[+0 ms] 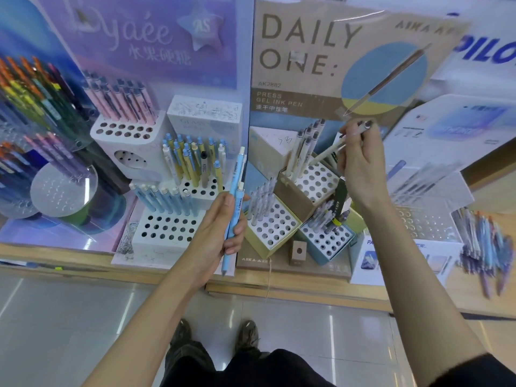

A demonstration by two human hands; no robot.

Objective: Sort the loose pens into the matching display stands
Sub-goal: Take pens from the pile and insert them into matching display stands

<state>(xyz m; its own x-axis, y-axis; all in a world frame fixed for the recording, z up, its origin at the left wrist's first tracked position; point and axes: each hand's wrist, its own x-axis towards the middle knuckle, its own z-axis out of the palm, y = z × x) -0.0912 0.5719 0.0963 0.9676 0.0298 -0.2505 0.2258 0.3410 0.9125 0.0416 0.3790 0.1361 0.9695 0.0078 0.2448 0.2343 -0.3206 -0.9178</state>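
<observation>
Above dark trousers point(279, 368), clamping two blue pens point(233, 196) in left grip point(220, 227), pinching cream pens point(325, 155) in right grip point(360, 169) over tan stand point(290, 198): could miss a hole, toppling standing pens point(307, 141).

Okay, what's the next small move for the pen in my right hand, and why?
Probably lower the cream pen in your right hand tip-first into a free hole of the brown stand. Its tip already points there, and the grey-capped cream pens standing in it look like a match.
</observation>
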